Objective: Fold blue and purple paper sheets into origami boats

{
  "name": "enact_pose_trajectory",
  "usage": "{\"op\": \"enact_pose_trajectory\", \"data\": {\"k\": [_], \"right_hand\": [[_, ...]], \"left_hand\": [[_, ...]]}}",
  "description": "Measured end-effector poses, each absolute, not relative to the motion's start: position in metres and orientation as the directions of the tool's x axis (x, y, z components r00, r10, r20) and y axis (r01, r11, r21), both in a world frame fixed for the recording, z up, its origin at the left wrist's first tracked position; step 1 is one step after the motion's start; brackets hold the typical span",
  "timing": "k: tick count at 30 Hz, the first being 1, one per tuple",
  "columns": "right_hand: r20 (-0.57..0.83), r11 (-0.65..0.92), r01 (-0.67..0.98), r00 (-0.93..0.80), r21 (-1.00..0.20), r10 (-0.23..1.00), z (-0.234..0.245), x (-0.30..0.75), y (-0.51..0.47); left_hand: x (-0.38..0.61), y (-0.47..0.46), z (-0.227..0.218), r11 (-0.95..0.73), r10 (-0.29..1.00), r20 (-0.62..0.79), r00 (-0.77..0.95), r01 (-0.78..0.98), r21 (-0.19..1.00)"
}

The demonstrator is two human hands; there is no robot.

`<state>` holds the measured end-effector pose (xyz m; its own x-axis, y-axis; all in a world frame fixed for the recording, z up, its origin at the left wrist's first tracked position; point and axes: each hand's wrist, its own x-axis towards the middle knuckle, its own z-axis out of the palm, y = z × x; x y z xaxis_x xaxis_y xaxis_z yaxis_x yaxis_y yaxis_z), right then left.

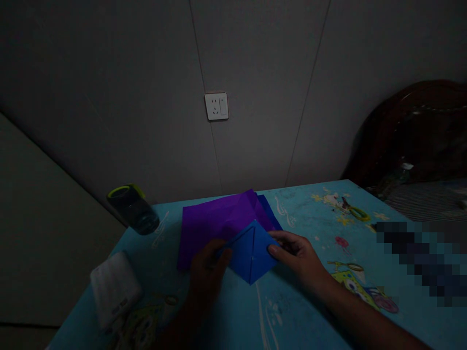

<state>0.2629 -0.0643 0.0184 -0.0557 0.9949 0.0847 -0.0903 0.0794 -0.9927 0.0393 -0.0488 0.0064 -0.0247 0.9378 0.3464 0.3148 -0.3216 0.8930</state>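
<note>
At the left edge of the cartoon-printed light blue surface (310, 311) lies a white rectangular pack (114, 289). Beyond it, near the far corner, stands a clear glass tumbler with a yellow-green rim (133, 209).

The left hand (207, 272) rests on the surface just left of centre. Its grip is closed: the fingers are curled in and pinch the left corner of a folded blue paper diamond (251, 253). The light is too dim to show the thumb.

The diamond lies at the middle of the surface, overlapping the near edge of a flat purple paper sheet (215, 223). One tip points at the person and the opposite tip points at the wall. A straight centre crease joins the two tips, so the long axis runs near to far.

A darker blue sheet (270, 210) peeks out from beneath the purple one on the right.

The right hand (301, 257) clamps the diamond's right corner, with the thumb pressed on top and the other fingers bent beside it.

On the wall above is a white socket plate (216, 106). At far right stands a dark wooden headboard (412, 131).
</note>
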Motion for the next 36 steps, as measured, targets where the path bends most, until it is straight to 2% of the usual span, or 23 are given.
{"op": "enact_pose_trajectory", "data": {"k": [3,5,7,11,16,19,24,27,36], "right_hand": [[0.283,0.283,-0.016,-0.013,-0.959,0.959,0.025,0.265,-0.072],[0.451,0.452,0.018,-0.044,-0.892,0.891,0.029,0.267,-0.077],[0.535,0.539,0.059,-0.073,-0.84,0.842,0.03,0.268,-0.08],[0.484,0.49,0.13,-0.075,-0.862,0.872,0.028,0.27,-0.076],[0.444,0.447,0.105,-0.049,-0.888,0.894,0.025,0.27,-0.069],[0.455,0.456,0.083,-0.033,-0.886,0.89,0.022,0.27,-0.066],[0.463,0.465,0.111,-0.049,-0.878,0.885,0.015,0.272,-0.063],[0.472,0.477,0.114,-0.067,-0.872,0.879,0.013,0.272,-0.061],[0.412,0.42,0.044,-0.13,-0.907,0.902,0.015,0.27,-0.063]], "left_hand": [[0.035,-0.061,0.009,-0.561,0.792,0.606,0.069,0.471,0.68],[0.033,-0.071,0.009,-0.605,0.722,0.686,0.087,0.56,0.566],[0.031,-0.078,0.009,-0.619,0.676,0.73,0.103,0.616,0.487],[0.031,-0.075,0.008,-0.633,0.635,0.759,0.146,0.661,0.402],[0.028,-0.059,0.005,-0.691,0.593,0.779,0.203,0.626,0.363],[0.028,-0.052,0.0,-0.692,0.633,0.749,0.197,0.577,0.434],[0.039,-0.052,-0.008,-0.545,0.822,0.56,0.102,0.428,0.721],[0.047,-0.057,-0.008,-0.441,0.889,0.456,0.039,0.338,0.831],[0.047,-0.057,0.001,-0.386,0.92,0.392,0.004,0.181,0.905]]}}
